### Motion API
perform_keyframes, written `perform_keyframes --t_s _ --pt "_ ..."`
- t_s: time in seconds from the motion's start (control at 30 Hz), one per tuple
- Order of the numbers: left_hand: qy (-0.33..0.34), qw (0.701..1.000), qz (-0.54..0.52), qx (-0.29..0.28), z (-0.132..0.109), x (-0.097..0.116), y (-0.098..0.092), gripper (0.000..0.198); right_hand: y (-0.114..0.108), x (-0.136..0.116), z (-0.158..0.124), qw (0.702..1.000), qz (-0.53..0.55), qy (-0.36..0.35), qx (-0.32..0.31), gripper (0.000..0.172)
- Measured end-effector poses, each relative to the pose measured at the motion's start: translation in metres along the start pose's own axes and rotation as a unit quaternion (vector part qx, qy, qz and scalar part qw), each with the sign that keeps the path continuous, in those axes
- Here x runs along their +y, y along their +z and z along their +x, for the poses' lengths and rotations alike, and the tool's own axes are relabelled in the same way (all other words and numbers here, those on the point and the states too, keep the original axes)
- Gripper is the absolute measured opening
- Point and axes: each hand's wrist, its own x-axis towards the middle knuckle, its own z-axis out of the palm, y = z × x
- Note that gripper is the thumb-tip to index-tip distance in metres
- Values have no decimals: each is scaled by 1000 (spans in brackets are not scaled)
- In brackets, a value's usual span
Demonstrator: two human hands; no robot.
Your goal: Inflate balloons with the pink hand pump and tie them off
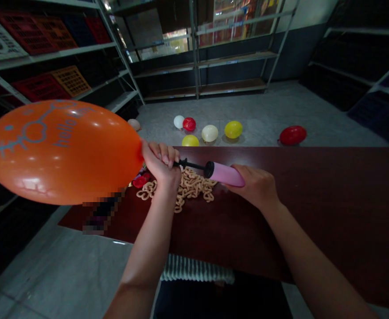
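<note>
A large inflated orange balloon [64, 155] with blue print stretches out to the left of my left hand [163, 161]. That hand is closed around the balloon's neck, where it meets the black end of a balloon pump [227, 173]. My right hand [256, 184] is wrapped round the pump's pink barrel. Between the hands a length of black rod shows. Below them, a pile of beige ring-like pieces [192, 186] lies on the dark red-brown table [330, 199]. Small red and coloured items [141, 179], perhaps uninflated balloons, sit beside the pile, partly hidden by my left arm.
Beyond the table, several inflated balloons rest on the grey floor, among them a yellow balloon [233, 129] and a red balloon [292, 134]. Metal shelving [237, 60] stands at the back; shelves at left hold plastic crates [71, 80]. A pixelated patch covers something at the table's left.
</note>
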Motion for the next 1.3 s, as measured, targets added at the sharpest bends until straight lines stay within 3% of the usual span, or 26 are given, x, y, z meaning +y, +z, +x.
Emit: perform_keyframes --t_s 0.2,0.33,0.93,1.3 --pt "-46 999 18 -15 -23 -34 11 63 3 -10 0 1000 29 1 -1 45" --pt "-64 997 35 0 -25 -43 11 62 1 -7 0 999 25 8 -20 45" --pt "-58 997 -12 54 4 -18 -8 61 4 4 7 997 -69 -27 17 46" --pt "-53 991 -40 117 40 -10 -50 53 12 26 -1 991 -127 -22 -41 44"
